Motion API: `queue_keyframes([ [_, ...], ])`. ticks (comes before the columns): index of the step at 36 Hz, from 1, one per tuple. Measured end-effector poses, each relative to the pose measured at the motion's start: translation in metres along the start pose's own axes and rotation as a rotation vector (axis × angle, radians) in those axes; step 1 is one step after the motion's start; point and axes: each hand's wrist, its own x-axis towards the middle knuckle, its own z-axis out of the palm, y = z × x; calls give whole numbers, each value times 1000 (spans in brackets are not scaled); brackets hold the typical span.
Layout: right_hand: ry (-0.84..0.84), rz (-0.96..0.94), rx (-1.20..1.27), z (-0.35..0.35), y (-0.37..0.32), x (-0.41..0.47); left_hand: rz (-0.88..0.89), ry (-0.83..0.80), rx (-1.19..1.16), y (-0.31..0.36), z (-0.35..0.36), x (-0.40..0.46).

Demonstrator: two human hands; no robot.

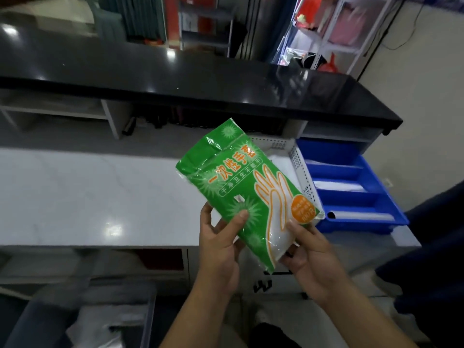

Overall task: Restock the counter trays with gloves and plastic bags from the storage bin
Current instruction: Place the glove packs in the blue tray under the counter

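Note:
A green pack of disposable gloves (241, 187) with an orange hand drawing is held up in front of me, tilted, above the counter's front edge. My left hand (221, 244) grips its lower left edge, thumb on the front. My right hand (308, 254) pinches its lower right corner. Behind the pack stands a white perforated tray (302, 172) holding white plastic. Right of it sits a blue divided tray (361, 187) with white rolls in its compartments. The grey storage bin (148, 320) is at the lower left on the floor, with white bags inside.
A white marble counter (88, 194) stretches to the left. A raised black counter top (200, 81) runs behind it. Shelving stands at the back right. A dark sleeve or chair (437, 247) is at the right edge.

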Motion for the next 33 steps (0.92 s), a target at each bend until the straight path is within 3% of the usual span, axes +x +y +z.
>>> queue_keyframes([
  [8, -26, 26, 32, -34, -32, 21, 2, -81, 76, -15, 23, 10],
  [12, -71, -18, 15, -81, -75, 39, -60, -140, 122, -35, 52, 26],
  [18, -82, -81, -33, -145, -136, 60, -136, -77, 201, -48, 75, 58],
  [20, -92, -112, -102, -174, -162, 71, -135, -151, 235, -53, 87, 72],
  [24, -145, -163, -215, -234, -206, 95, -148, -427, 440, -56, 114, 100],
  [26, -193, -182, -291, -263, -226, 107, -176, -425, 522, -59, 134, 110],
  [28, -249, -201, -378, -289, -242, 120, -93, -333, 647, -65, 153, 117],
  [33, -330, -214, -517, -331, -272, 149, 145, -392, 1250, -71, 202, 132],
])
